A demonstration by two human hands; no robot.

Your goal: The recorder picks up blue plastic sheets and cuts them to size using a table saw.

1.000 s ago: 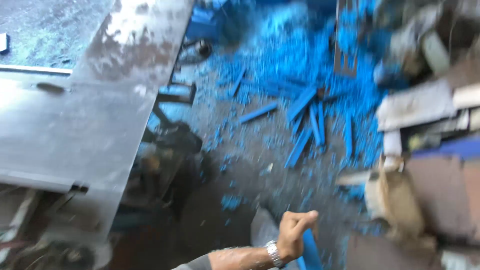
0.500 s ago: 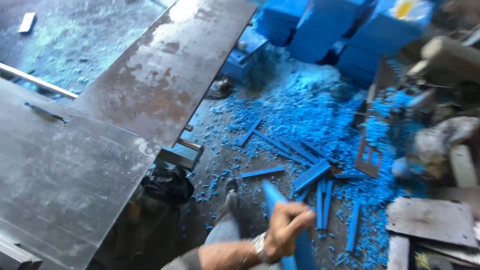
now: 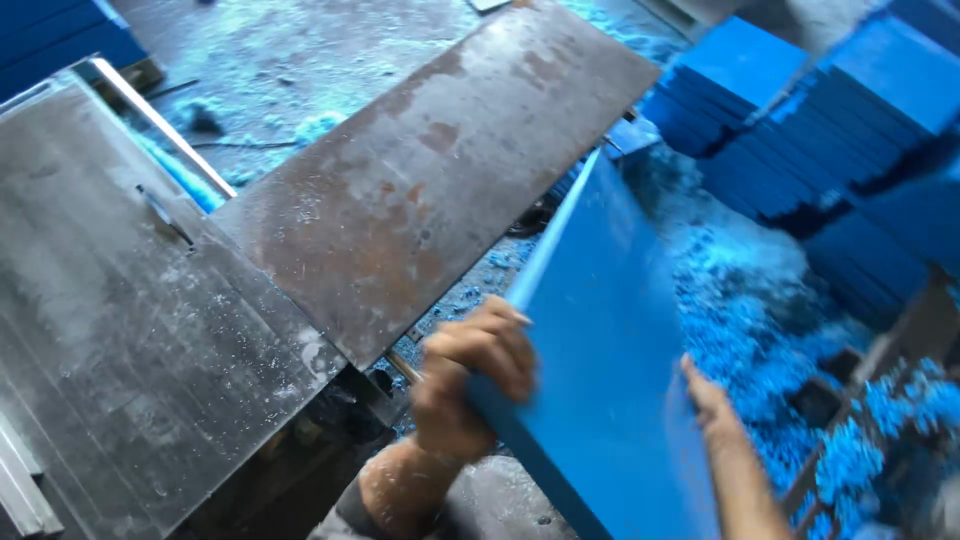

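Head view. A blue flat panel (image 3: pixel 610 370) is held tilted, its long upper edge running from lower left up toward the centre of the frame, above the floor and just beside the metal table. The left hand (image 3: pixel 472 375) grips the panel's near left edge, fingers (image 3: pixel 490 345) curled closed over that edge. The right hand (image 3: pixel 712 400) lies against the panel's right edge; only part of the hand shows and it is blurred, so whether its fingers are wrapped round the edge or lying flat cannot be told.

Left of the panel stands a steel machine table (image 3: pixel 130 330), grey and scuffed, with a narrow slot (image 3: pixel 165 215) cut in its surface and a straight metal rail (image 3: pixel 155 125) along its far side. A rust-stained steel plate (image 3: pixel 430 190) adjoins the table on the right and reaches toward the top of the frame; the panel's upper corner stands near the plate's far right edge. Fine blue dust is scattered over the table and plate.

Right of the panel, blue shavings (image 3: pixel 760 320) cover the floor in a thick layer. Beyond them, stacks of blue panels (image 3: pixel 800 130) stand at upper right, well apart from the hands. A dark metal frame (image 3: pixel 900 350) stands at the right edge among the shavings.
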